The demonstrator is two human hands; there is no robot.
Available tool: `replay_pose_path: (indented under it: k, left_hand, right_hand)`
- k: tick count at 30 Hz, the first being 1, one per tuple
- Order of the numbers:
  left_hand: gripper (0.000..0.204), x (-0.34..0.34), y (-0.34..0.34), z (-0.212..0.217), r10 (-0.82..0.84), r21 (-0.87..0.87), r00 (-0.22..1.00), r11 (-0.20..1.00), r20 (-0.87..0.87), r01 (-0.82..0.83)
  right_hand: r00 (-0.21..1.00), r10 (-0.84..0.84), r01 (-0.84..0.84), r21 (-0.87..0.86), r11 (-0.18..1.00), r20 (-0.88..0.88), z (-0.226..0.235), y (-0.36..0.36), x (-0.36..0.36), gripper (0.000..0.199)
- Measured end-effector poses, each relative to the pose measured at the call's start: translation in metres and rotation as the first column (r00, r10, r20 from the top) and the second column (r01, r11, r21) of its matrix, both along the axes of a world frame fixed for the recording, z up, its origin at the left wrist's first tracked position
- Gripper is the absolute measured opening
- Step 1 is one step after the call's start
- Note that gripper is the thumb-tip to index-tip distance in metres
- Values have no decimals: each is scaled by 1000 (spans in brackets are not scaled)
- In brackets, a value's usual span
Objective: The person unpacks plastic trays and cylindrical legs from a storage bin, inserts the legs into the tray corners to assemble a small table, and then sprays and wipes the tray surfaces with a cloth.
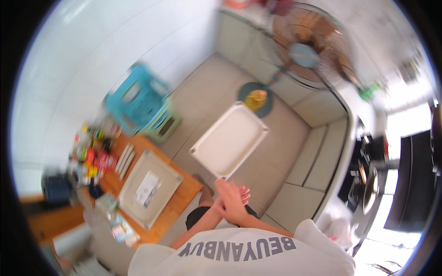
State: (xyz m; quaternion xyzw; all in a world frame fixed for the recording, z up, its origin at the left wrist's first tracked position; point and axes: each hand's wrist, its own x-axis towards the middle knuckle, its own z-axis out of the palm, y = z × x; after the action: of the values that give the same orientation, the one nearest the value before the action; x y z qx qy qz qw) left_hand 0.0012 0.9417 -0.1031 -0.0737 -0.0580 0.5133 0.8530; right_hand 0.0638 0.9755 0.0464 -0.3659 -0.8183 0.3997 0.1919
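Note:
My left hand and my right hand meet in front of my body, the right lying across the left. The left hand's fingers stick out spread past the right side. Those of the right hand look stretched out, though blurred. Neither hand shows anything held. Just beyond them is a white rectangular tray-like panel with raised edges and rounded, holed corners. Its nearest corner is close to my right fingertips; whether they touch I cannot tell. A similar beige panel with a paper label lies on the wooden table at the left.
Several pale bars lie beside the beige panel, near colourful bottles and packages. Stacked blue stools stand by the wall. A standing fan with a round base is at the far right. A counter with cookware curves along the right.

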Motion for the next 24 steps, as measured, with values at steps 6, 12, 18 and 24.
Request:
replay_pose_path:
  k: [6,12,18,24]
  left_hand:
    - [68,130,18,197,161,177,433,984,-887,-5]
    - [74,263,-19,267,577,698,392,575,-716,427]
    - [73,353,27,311,442,694,544,558,-713,456]
    - [98,377,9,322,857,830,482,-129,-181,542]
  right_hand:
    - [760,-408,412,-112,904,-505,51,-25,132,72]
    - [340,-753,674,-413,613,-563,133,-45,276,68]
    - [289,-614,745,-230,626,-735,183,-76,312,88]
    - [-69,-417,695,-343,632,-906,201,-47,375,85]
